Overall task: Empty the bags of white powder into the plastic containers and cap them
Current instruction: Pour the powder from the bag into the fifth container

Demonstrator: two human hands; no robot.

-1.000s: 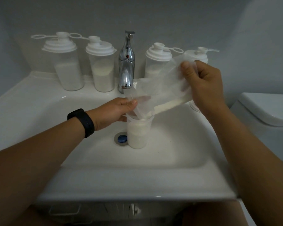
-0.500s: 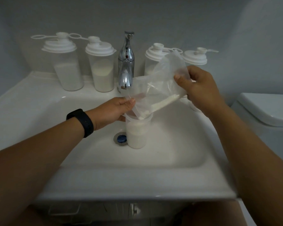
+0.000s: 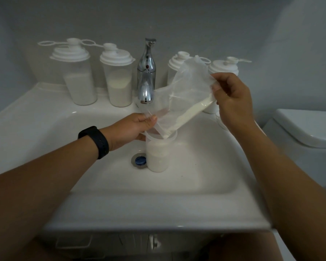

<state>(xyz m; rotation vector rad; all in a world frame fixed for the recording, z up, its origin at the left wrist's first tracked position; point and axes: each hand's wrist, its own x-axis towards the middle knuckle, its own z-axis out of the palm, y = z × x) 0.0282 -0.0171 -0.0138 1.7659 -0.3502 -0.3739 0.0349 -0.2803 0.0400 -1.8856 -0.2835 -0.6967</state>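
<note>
The bag (image 3: pixel 184 102) is pinched at its mouth by the left hand (image 3: pixel 132 127) over the open container (image 3: pixel 159 147) in the sink (image 3: pixel 205 178); its tail, gripped by the right hand (image 3: pixel 231 98), has been lowered slightly, and a streak of powder remains to be poured

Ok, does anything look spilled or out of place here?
No spill shows. The odd thing is the open container standing in the sink basin by the drain, while four capped ones line the ledge.
</note>
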